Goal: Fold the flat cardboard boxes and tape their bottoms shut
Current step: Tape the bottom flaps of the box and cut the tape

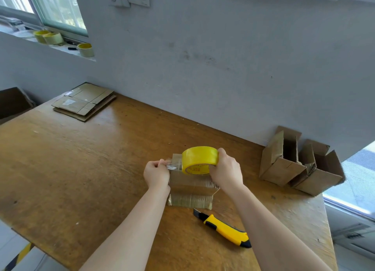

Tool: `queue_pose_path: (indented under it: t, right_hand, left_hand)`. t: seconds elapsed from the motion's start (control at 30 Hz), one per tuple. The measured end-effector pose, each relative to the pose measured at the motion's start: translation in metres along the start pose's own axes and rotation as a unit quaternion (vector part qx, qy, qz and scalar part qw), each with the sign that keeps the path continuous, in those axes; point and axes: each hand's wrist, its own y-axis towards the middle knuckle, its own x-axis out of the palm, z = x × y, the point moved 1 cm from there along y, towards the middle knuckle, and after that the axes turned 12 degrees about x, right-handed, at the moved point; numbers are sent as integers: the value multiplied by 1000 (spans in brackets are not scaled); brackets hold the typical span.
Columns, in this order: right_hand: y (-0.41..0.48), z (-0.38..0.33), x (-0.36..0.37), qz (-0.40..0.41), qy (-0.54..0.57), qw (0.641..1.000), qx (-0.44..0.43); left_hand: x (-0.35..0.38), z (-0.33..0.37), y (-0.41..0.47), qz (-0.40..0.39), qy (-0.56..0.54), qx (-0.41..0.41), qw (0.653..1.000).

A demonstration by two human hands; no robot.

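One small cardboard box (191,189) stands near the middle of the wooden table (81,169), its brown corrugated flaps folded shut on top. One roll of tape (199,160), round with a glossy yellow face, is held on edge just above the box's far side. The right hand (226,170) grasps it, fingers curled over the rim. The left hand (156,173), at the box's left edge, pinches the loose end of a clear, shiny tape strip (171,165) drawn from the roll.

Just in front of the box lies one utility knife (223,228), a yellow and black plastic handle with a slanted tip. To the box's right, against the wall, stand two folded boxes (280,161) with their flaps raised, touching each other. Far to the box's left and behind it lies one stack of flat cardboard boxes (85,101); how many sheets cannot be told. Further beyond that, three more yellowish tape rolls (53,38) sit on the window sill.
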Motion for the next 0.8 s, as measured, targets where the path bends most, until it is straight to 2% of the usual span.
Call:
queue_pose_path:
  t: [0.37,0.63,0.8]
  right_hand:
    - [-3,1,-1,10,-26,1000,-8]
    - [0,2,1,6,-9,1000,-5]
    - [0,3,4,6,-16,1000,-11]
  left_hand:
    - [-7,-7,5,1,-55,-52,997]
    - [0,-13,0,1,-45,-24,999]
    - [4,-19,-5,-4,-48,-47,998]
